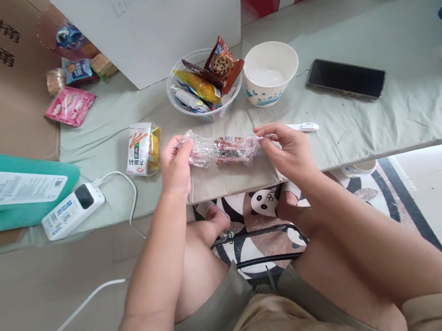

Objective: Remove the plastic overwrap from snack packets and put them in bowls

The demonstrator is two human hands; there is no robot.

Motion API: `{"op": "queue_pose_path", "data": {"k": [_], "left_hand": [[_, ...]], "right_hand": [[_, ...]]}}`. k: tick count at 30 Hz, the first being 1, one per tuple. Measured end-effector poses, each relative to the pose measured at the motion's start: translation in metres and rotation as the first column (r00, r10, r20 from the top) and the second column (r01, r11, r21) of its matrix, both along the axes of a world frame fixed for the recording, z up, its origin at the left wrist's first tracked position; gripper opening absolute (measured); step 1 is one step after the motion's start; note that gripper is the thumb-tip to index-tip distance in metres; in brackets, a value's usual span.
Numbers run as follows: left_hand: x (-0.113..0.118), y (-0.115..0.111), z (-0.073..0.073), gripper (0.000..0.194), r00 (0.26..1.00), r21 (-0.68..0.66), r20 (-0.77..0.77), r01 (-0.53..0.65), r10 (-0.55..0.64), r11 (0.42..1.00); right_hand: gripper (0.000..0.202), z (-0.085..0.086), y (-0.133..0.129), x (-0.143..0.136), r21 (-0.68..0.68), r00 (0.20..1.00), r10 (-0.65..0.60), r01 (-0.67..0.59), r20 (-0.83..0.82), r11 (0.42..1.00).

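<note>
A clear plastic bag [204,154] is stretched between my two hands over the table's front edge, with small reddish-brown wrapped snacks [230,149] inside its right part. My left hand [177,162] is closed on the bag's crumpled left end. At the opposite end, my right hand [284,145] pinches the bag's corner between thumb and fingers. Just behind the bag stands a clear round bowl [172,94] holding several packaged snacks. Left of my left hand lies a white and yellow snack pack [142,148].
A white paper bucket [270,71] and a black phone [346,78] are on the cloth-covered table [409,114]. A white power bank [73,210] with a cable and a green jug [21,186] sit left. Pink packets [71,106] lie near a cardboard box [4,93].
</note>
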State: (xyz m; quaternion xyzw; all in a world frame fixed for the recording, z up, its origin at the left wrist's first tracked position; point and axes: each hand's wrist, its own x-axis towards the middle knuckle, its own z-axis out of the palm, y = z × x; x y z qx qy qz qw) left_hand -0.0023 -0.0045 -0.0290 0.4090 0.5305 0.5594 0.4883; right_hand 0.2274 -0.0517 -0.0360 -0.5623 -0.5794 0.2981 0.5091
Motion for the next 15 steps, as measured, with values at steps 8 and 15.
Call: {"op": "queue_pose_path", "data": {"k": [8,15], "left_hand": [[-0.018,0.011,-0.011,0.007,0.977,-0.010,-0.190,-0.101,0.097,0.995],[-0.028,0.007,-0.020,0.017,0.682,0.340,-0.727,0.262,0.076,0.903]], "right_hand": [[0.021,-0.009,0.008,0.036,-0.078,0.964,-0.239,0.248,0.117,0.966],[0.034,0.003,0.003,0.036,0.124,0.930,-0.163,0.129,0.328,0.984]]}}
